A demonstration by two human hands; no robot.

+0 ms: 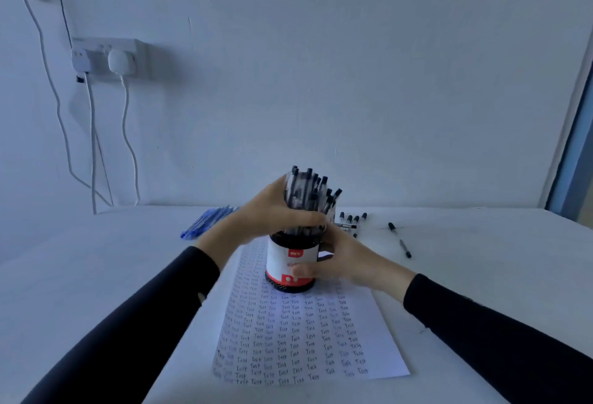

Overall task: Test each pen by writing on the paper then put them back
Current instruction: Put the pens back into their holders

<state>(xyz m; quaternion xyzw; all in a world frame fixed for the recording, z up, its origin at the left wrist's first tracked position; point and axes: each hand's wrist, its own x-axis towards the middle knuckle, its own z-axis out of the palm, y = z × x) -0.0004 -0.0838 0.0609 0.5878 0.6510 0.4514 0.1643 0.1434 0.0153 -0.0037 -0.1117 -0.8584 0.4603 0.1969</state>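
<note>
Head view: left hand [272, 211] tight around slim black-capped pens [305, 191], right hand [346, 262] around cylindrical pot [282, 259].

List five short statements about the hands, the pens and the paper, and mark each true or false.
1. The pen cup stands on the paper. True.
2. The left hand lies flat on the table. False: it grips the black pens standing in the cup.
3. The right hand holds the cup. True.
4. The paper is blank. False: rows of the word "Test" cover it.
5. The blue pens lie to the right of the cup. False: they lie to its left.
</note>
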